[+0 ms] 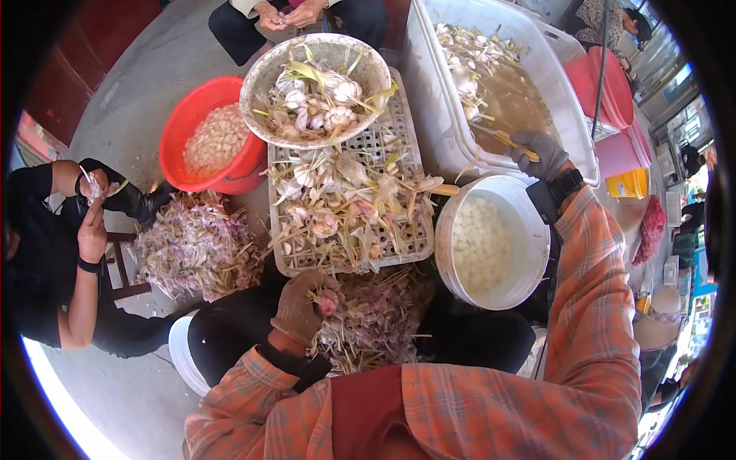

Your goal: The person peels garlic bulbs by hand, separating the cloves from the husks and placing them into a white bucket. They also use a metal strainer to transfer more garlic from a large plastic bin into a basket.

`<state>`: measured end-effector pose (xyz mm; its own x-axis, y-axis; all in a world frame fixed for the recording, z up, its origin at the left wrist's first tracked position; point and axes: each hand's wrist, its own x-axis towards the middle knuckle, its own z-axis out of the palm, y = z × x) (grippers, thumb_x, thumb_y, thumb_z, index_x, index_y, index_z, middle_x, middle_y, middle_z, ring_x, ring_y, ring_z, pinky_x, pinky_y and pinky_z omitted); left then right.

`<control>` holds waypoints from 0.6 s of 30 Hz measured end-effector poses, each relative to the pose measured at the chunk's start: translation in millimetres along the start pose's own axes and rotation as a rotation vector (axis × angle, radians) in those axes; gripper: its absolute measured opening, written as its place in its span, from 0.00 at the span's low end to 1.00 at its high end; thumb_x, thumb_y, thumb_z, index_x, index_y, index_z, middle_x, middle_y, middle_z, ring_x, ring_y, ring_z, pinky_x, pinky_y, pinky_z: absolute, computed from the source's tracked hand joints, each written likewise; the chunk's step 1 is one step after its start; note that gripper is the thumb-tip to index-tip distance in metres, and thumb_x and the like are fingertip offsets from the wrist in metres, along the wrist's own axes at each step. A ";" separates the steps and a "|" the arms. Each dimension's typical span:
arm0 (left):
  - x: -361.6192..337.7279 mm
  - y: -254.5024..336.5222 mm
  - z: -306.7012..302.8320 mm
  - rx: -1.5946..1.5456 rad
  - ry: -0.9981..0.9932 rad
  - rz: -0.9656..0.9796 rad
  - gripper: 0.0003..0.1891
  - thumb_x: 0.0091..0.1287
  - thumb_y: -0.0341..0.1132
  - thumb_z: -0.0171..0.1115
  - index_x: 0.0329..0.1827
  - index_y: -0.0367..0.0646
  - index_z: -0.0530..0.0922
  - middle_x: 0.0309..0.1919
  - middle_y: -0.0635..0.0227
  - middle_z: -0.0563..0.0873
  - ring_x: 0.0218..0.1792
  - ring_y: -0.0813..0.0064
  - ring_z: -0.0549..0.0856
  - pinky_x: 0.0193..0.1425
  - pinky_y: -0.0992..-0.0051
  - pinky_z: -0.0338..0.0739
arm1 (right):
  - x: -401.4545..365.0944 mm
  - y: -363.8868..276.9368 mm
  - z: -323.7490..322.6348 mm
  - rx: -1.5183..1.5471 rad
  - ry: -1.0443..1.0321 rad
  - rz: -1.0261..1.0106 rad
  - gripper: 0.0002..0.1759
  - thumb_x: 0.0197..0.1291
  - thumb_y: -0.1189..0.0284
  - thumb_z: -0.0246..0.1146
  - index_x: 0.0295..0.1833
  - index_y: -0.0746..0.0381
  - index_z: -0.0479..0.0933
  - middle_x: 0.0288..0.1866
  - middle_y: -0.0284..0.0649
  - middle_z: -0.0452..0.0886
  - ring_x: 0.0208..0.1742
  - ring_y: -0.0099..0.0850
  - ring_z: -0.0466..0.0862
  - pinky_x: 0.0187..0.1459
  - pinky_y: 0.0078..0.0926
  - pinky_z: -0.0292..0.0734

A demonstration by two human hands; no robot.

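My gloved left hand is closed round a pinkish garlic bulb, above a heap of garlic peels between my knees. My gloved right hand is over the near edge of the large white tub, its fingers closed on a thin yellowish tool. Below that hand stands a white bucket with peeled cloves in liquid. In front of me, a white perforated crate holds garlic bulbs and skins, with a wooden-handled tool at its right edge.
A colander of garlic rests on the crate's far end. Left of it stands a red bucket of peeled cloves, near a peel pile. Co-workers' hands hold garlic at left and far side. Coloured buckets stand right.
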<state>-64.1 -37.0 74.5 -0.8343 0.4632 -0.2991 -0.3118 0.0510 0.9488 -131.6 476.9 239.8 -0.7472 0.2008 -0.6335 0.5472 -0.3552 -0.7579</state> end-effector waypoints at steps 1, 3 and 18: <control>-0.2 2.1 1.4 0.057 -0.024 0.025 0.13 0.47 0.17 0.60 0.37 0.37 0.75 0.29 0.59 0.82 0.30 0.62 0.84 0.35 0.69 0.79 | 6.1 2.2 5.3 0.046 0.028 0.029 0.09 0.68 0.69 0.53 0.43 0.66 0.66 0.31 0.40 0.73 0.18 0.17 0.73 0.13 0.11 0.69; -1.6 9.6 3.8 0.184 -0.062 0.101 0.13 0.46 0.17 0.61 0.36 0.36 0.75 0.29 0.59 0.82 0.30 0.62 0.85 0.36 0.70 0.79 | 29.2 8.2 6.7 0.016 -0.016 -0.047 0.09 0.68 0.69 0.53 0.43 0.66 0.66 0.32 0.40 0.74 0.19 0.17 0.74 0.13 0.10 0.69; -11.9 42.6 13.4 0.385 -0.001 0.271 0.09 0.48 0.19 0.61 0.33 0.35 0.76 0.27 0.60 0.82 0.30 0.67 0.86 0.34 0.73 0.79 | -36.9 28.9 -9.6 0.405 -0.152 -0.053 0.10 0.69 0.69 0.52 0.49 0.64 0.64 0.34 0.41 0.72 0.20 0.17 0.73 0.14 0.09 0.70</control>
<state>-61.4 -28.5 119.9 -0.8620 0.5057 -0.0357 0.1086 0.2531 0.9613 -84.5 468.0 239.8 -0.8339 0.1024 -0.5423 0.3371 -0.6835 -0.6474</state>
